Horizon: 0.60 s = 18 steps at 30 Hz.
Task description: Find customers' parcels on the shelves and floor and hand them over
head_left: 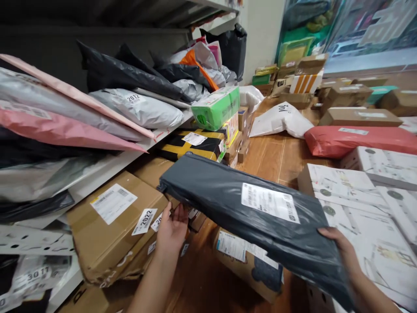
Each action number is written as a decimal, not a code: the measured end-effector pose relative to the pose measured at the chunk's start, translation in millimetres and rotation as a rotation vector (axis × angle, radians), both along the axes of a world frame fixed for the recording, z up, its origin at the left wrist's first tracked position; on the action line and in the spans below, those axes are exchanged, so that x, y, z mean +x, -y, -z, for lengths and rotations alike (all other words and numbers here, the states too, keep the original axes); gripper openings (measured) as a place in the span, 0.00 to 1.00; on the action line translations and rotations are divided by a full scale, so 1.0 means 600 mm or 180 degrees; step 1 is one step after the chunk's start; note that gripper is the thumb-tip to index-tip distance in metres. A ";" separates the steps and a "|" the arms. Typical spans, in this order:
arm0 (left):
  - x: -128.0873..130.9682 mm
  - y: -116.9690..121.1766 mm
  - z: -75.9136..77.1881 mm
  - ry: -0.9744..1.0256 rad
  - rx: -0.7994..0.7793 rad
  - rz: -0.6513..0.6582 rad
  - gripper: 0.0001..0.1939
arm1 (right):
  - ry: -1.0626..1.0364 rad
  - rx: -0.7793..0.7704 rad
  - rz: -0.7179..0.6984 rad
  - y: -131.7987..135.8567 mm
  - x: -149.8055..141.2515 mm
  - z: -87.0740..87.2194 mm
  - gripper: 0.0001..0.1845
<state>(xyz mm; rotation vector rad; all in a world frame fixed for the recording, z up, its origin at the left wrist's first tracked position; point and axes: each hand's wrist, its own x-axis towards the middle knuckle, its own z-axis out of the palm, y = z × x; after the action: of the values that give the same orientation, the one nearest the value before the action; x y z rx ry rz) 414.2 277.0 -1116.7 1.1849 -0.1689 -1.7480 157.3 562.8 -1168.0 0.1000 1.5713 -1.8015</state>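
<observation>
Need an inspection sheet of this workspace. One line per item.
Surface: wooden floor, with parcels lying on it.
Job's things: dark wrapped package, held above the floor; white label on its upper face.
Clutter: bagged parcels heaped on a shelf; brown carton labelled 2022 below them; white cartons and a red package at right.
Grip, right hand: closed on the package's right end, thumb on top.
Grip, left hand: open, palm up, near the package's left end; contact unclear.
Cables: nothing seen.
Surroundings: pale wall and window beyond.
</observation>
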 end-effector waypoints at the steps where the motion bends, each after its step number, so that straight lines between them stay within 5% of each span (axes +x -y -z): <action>1: -0.002 -0.002 -0.002 -0.0012 0.0009 -0.0005 0.04 | 0.0062 -0.0131 -0.0116 0.024 0.007 -0.023 0.17; 5: -0.007 -0.006 -0.004 -0.0037 0.0036 -0.0019 0.06 | 0.0247 -0.0961 -0.0767 0.157 0.069 -0.100 0.24; 8: -0.009 -0.010 -0.005 -0.0065 -0.0012 0.0005 0.05 | 0.0309 -0.1259 -0.1307 0.276 0.134 -0.127 0.26; 13: -0.008 -0.017 -0.009 -0.0144 0.0041 -0.0009 0.06 | 0.0327 -0.1027 -0.1936 0.441 0.203 -0.131 0.28; 18: 0.000 -0.012 -0.011 -0.0198 0.0157 0.0053 0.10 | 0.0126 -0.0871 -0.2395 0.490 0.216 -0.104 0.34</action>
<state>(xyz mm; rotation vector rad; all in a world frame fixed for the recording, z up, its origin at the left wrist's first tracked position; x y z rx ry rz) 414.1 284.3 -1110.3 1.1661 -0.0993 -1.8105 286.9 268.9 -1105.4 -0.5153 1.1003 -1.3665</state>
